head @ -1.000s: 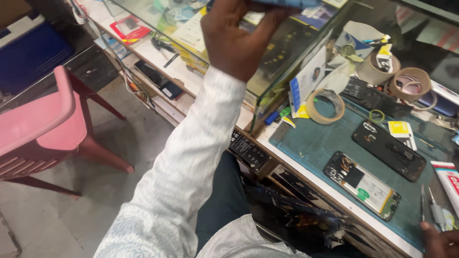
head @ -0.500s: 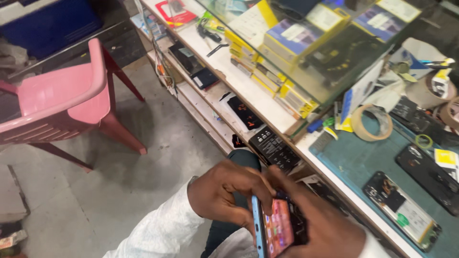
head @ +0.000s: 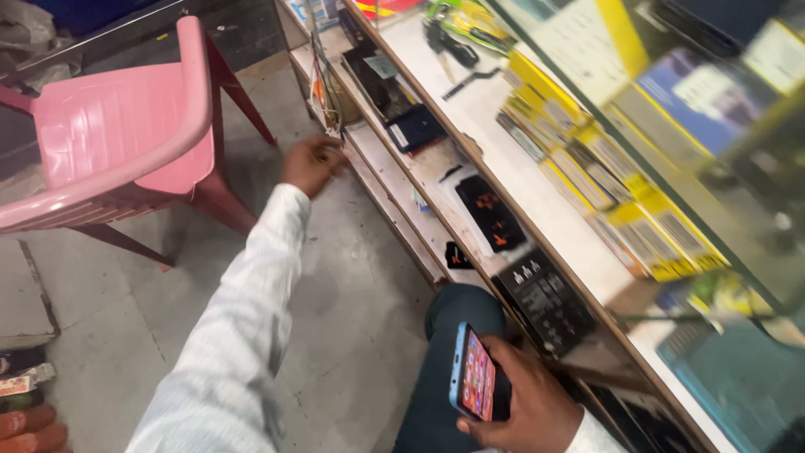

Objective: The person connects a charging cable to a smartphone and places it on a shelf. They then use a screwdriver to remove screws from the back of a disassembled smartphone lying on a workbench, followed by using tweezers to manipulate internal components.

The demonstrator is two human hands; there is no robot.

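Chair [head: 109, 143] left of shelves [head: 436, 168]

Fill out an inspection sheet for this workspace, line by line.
Surface: wooden shelves under a glass counter; grey floor.
Job's things: smartphone, screen lit, held in the right hand.
Clutter: yellow boxes stacked under the glass; black panels and dark flat pieces on the shelves.
Hands: left hand stretched out to the shelf edge, touching it or just short.
Cables: thin wires hanging at the shelf end by the left hand.
Surroundings: pink plastic chair.
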